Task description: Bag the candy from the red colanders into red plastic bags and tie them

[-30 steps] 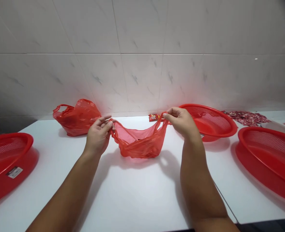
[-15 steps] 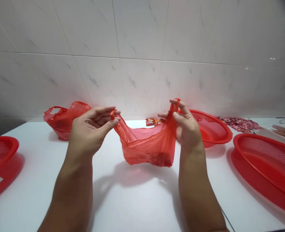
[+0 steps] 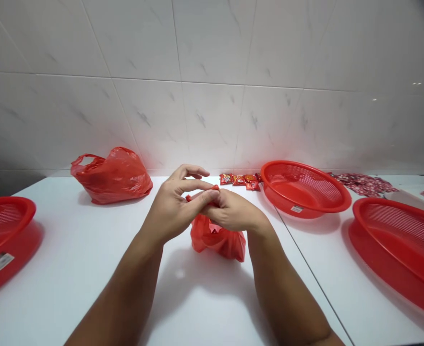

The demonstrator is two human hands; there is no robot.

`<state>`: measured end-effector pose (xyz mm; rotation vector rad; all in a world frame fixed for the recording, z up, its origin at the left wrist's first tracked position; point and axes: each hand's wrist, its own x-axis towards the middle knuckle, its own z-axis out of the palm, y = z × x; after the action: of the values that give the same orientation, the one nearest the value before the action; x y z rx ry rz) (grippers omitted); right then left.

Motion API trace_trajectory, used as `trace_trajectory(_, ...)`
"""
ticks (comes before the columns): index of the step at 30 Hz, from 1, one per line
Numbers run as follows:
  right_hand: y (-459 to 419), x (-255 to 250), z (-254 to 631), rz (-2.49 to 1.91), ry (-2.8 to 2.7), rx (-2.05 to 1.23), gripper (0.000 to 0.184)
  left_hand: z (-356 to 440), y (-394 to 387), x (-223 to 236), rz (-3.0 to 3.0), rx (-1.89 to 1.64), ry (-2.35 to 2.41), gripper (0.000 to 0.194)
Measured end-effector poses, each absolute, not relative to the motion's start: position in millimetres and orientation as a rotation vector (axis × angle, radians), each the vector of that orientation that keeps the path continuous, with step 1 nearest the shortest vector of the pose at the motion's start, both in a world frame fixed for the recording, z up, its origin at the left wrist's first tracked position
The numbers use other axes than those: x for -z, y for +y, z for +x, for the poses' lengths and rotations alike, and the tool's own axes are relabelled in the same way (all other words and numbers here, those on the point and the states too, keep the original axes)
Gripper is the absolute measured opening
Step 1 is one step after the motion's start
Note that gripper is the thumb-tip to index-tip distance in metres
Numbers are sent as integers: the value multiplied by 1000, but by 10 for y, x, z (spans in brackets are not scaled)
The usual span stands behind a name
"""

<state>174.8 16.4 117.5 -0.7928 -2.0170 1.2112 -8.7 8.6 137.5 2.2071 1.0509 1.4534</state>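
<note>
the left hand [image 3: 174, 206] and the right hand [image 3: 233, 214] are held together above a white table [image 3: 89, 250], both closed in a grip on the gathered handles [image 3: 215, 188] of a red plastic carrier bag [image 3: 219, 239]. the handles are pinched between the fingers, and whether they are knotted cannot be told, as they are largely hidden by the hands. the body of the bag is hung just below the hands, its base at or just above the table top, near the table's middle.

a second red plastic bag [image 3: 111, 177] is seen further left, bulging and set near the tiled wall [image 3: 212, 125]. small red snack packets [image 3: 238, 179] are lined up by the wall, just beside a red plastic basket [image 3: 298, 209]. further red baskets are placed at the left [image 3: 6, 202] and right [image 3: 381, 204] edges of the view, and red patterned packets [image 3: 363, 184] are laid behind the right one.
</note>
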Motion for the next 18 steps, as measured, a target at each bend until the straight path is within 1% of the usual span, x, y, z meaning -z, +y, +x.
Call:
trace_trajectory(2,201,-1138,1749,-749,-1978,-1311,45,-101,69,-1403,2227,-1320,1078,20)
trace_trajectory(4,239,-1112,1801,-709,-1891,-1389,52,-144,64,-1439,2215,-1206,1114,31)
trace_trajectory(5,253,-1107,1837,-703,-1846,-1400,54,-168,63,-1456,2212,-1141,1132,32)
trace_trajectory(8,270,-1123,1927,-742,-1759,-1398,57,-215,60,-1490,2240,-1028,1188,22)
trace_trajectory(14,305,-1147,1941,-714,-1605,-1395,55,-217,91,-1457,2262,-1139,1168,15)
trace_trajectory(16,327,-1132,1949,-672,-1591,-1388,54,-223,126,-1425,2220,-1147,1088,15)
trace_trajectory(17,335,-1125,1959,-659,-1599,-1389,54,-225,152,-1404,2177,-1139,1030,19)
trace_trajectory(18,340,-1118,1974,-653,-1618,-1387,53,-225,183,-1380,2122,-1122,957,29)
